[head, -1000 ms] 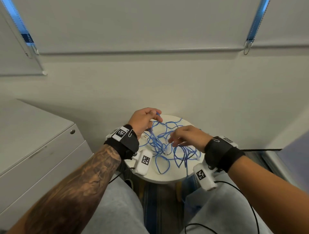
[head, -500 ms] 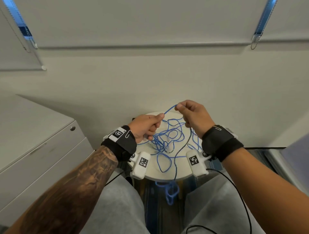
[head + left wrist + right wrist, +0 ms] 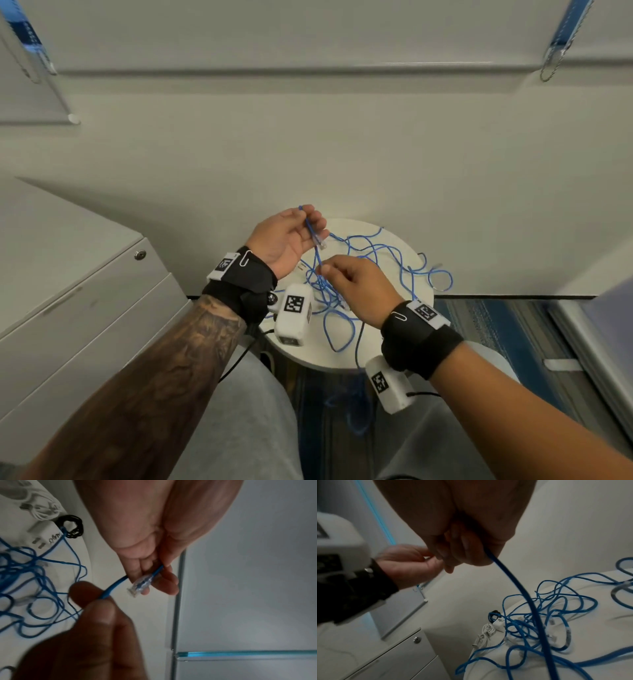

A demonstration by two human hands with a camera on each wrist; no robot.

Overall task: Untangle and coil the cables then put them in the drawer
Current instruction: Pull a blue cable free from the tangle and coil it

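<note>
A tangled blue network cable [image 3: 373, 260] lies heaped on the small round white table [image 3: 387, 349]. My left hand [image 3: 308, 226] is palm up above the table's left edge and holds the cable just behind its clear plug [image 3: 321, 244]; the plug [image 3: 139, 584] shows plainly in the left wrist view. Just below it, my right hand [image 3: 323, 270] pinches the same cable [image 3: 109, 591] between thumb and forefinger. From that pinch the cable [image 3: 513, 577] runs down into the heap [image 3: 539, 626].
A grey drawer cabinet [image 3: 89, 308] with a round lock [image 3: 139, 254] stands to the left, its drawers closed. A white charger [image 3: 42, 534], a coiled white cable [image 3: 484, 632] and a black ring [image 3: 72, 526] sit on the table. A blue loop [image 3: 356, 411] hangs off the front edge.
My left hand has turned palm up and now holds the plug end. My right hand has dropped from the raised stretch and pinches the cable just below the left hand.
</note>
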